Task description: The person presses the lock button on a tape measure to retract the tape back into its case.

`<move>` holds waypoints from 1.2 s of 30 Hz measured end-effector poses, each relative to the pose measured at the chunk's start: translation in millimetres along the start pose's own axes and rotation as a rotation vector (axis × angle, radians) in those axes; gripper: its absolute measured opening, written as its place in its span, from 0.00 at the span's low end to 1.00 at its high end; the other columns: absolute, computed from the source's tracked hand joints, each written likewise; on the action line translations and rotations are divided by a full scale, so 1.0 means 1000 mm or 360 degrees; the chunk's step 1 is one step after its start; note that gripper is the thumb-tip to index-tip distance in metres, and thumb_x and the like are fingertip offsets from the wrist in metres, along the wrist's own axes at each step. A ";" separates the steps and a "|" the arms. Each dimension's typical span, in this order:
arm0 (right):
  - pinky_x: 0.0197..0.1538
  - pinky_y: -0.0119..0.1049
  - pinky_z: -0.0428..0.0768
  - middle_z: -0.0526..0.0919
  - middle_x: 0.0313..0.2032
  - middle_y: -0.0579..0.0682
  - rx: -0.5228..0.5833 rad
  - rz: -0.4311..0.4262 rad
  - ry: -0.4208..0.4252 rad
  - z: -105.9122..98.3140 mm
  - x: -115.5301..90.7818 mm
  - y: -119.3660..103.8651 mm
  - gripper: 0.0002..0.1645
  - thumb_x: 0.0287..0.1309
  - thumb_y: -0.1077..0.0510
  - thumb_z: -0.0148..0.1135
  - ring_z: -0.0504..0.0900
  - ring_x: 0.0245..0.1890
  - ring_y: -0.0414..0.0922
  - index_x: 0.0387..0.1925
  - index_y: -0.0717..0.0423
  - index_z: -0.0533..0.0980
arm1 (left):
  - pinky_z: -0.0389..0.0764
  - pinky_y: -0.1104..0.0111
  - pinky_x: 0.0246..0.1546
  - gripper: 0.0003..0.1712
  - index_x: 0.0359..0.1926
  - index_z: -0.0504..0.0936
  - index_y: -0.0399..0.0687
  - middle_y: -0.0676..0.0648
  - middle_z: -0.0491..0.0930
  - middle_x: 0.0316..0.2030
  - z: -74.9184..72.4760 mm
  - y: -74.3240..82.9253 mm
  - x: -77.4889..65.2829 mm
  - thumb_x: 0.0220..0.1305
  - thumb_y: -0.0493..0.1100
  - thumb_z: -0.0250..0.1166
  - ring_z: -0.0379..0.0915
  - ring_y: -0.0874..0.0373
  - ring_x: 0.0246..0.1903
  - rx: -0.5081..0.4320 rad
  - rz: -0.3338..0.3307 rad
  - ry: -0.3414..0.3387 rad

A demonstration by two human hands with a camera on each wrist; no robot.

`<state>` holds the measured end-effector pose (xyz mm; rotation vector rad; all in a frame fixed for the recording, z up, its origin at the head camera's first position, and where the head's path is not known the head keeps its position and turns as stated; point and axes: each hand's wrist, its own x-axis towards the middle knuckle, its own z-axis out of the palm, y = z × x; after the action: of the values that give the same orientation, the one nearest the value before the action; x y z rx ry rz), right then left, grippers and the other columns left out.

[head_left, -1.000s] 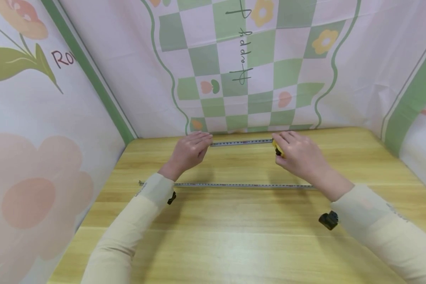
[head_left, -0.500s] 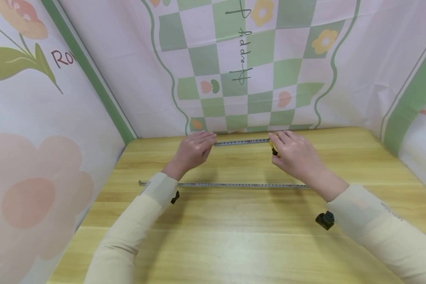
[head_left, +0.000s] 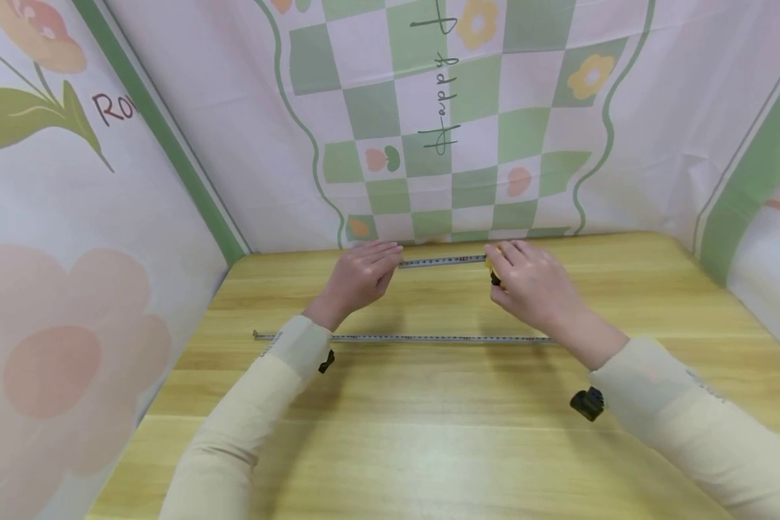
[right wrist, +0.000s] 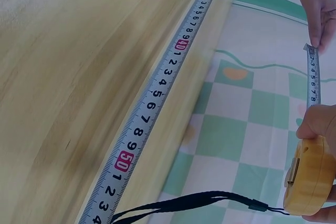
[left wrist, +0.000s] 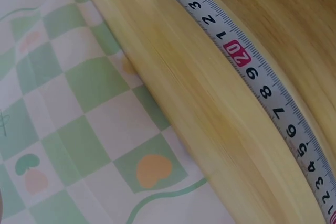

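My right hand [head_left: 534, 283] grips a yellow tape measure [right wrist: 310, 182] above the far part of the table. From its case a short length of blade [head_left: 443, 261] runs leftward, with small digits facing up. The blade's end is pinched between the thumb and fingers of my left hand [head_left: 362, 273]; the right wrist view also shows that left hand [right wrist: 314, 9] at the metal tip. Below the hands, a long measuring strip [head_left: 435, 338] marked with numbers lies across the table. Its right end is hidden behind my right arm in the head view.
The strip's left end has a small tip [head_left: 256, 334]. A black wrist strap [right wrist: 194, 200] hangs from the tape case. Printed cloth [head_left: 422, 144] walls off the back and sides of the wooden table [head_left: 429, 448]. Black devices [head_left: 587, 403] sit at both wrists.
Both hands have come closer together, the left going right and the right going left. The stretch of blade between them has become shorter. The strip on the table has stayed put.
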<state>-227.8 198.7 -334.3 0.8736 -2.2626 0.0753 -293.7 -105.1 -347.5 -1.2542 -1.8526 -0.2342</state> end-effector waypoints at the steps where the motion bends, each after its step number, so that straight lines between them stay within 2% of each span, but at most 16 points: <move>1: 0.41 0.56 0.82 0.80 0.43 0.68 -0.0002 0.0001 0.0000 0.000 0.000 0.000 0.31 0.40 0.66 0.67 0.79 0.43 0.64 0.52 0.72 0.75 | 0.81 0.60 0.52 0.08 0.40 0.86 0.37 0.40 0.85 0.42 0.000 0.000 0.000 0.61 0.32 0.63 0.83 0.49 0.45 -0.0005 0.0004 0.0006; 12: 0.39 0.56 0.83 0.81 0.44 0.68 -0.0018 -0.0003 0.0009 0.002 0.004 -0.005 0.30 0.41 0.65 0.68 0.79 0.43 0.64 0.51 0.71 0.75 | 0.78 0.64 0.55 0.07 0.39 0.86 0.38 0.41 0.85 0.42 0.005 0.004 0.005 0.60 0.32 0.63 0.83 0.50 0.44 -0.0007 0.0028 0.0063; 17: 0.41 0.57 0.82 0.80 0.44 0.68 -0.0009 0.0006 0.0001 0.001 0.006 -0.008 0.30 0.41 0.65 0.68 0.79 0.44 0.64 0.51 0.71 0.75 | 0.77 0.64 0.56 0.08 0.39 0.86 0.38 0.41 0.85 0.42 0.008 0.006 0.007 0.63 0.33 0.61 0.82 0.50 0.45 -0.0009 0.0011 0.0053; 28: 0.42 0.57 0.82 0.80 0.44 0.68 -0.0019 0.0027 -0.0019 0.003 0.009 -0.015 0.32 0.41 0.64 0.69 0.79 0.44 0.64 0.52 0.70 0.75 | 0.75 0.65 0.58 0.07 0.40 0.86 0.38 0.42 0.85 0.42 0.012 0.010 0.011 0.60 0.33 0.65 0.82 0.50 0.45 -0.0009 0.0013 0.0083; 36: 0.43 0.56 0.82 0.80 0.44 0.68 -0.0017 0.0036 -0.0051 0.003 0.012 -0.019 0.31 0.43 0.63 0.70 0.79 0.45 0.64 0.53 0.70 0.75 | 0.72 0.66 0.60 0.08 0.40 0.86 0.38 0.42 0.85 0.43 0.014 0.012 0.013 0.62 0.33 0.62 0.82 0.51 0.46 -0.0012 0.0004 0.0062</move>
<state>-224.3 176.6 -332.1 0.8497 -2.3006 0.0598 -293.0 -82.3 -349.9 -1.2482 -1.8183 -0.2628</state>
